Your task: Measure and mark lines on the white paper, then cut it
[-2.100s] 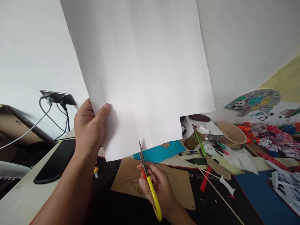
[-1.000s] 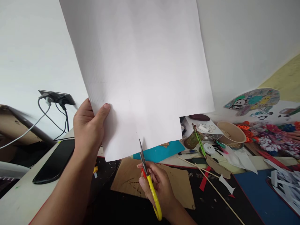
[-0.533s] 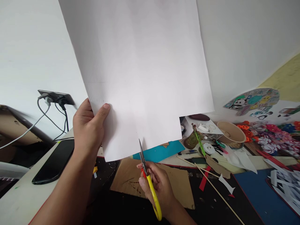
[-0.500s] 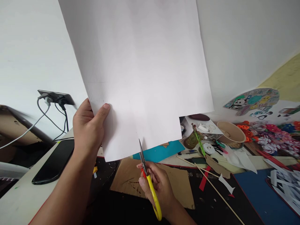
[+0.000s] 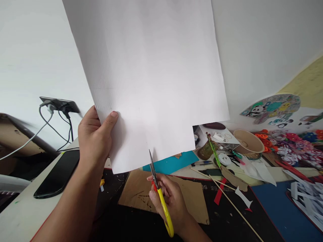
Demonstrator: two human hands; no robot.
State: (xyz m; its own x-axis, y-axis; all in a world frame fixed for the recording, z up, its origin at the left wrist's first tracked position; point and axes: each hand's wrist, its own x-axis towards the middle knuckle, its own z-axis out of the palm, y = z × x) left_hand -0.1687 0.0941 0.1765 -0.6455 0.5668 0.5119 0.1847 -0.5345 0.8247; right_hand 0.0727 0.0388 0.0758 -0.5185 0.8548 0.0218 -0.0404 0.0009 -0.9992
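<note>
A large white sheet of card [image 5: 156, 74] is held up in front of the wall, with a rectangular notch at its lower right corner. My left hand [image 5: 97, 134] grips its lower left edge, thumb on the near face and the other fingers behind. Below the sheet, my right hand [image 5: 169, 198] is closed around scissors [image 5: 164, 208] with yellow and red handles. Their blades look shut or nearly so, and the tip points up, overlapping the sheet's lower edge. Whether the blades touch the card I cannot tell.
A brown cardboard piece [image 5: 141, 195] lies on the black mat beneath my hands, beside blue-green paper [image 5: 174, 162]. At left are a phone [image 5: 58, 174] and a wall socket [image 5: 59, 104] with cables. Thin sticks [image 5: 234, 206], a beige bowl [image 5: 248, 141] and paper flowers [image 5: 290, 144] sit at right.
Almost nothing differs. The view has shifted very slightly; both hands, the sheet and the scissors keep the same pose.
</note>
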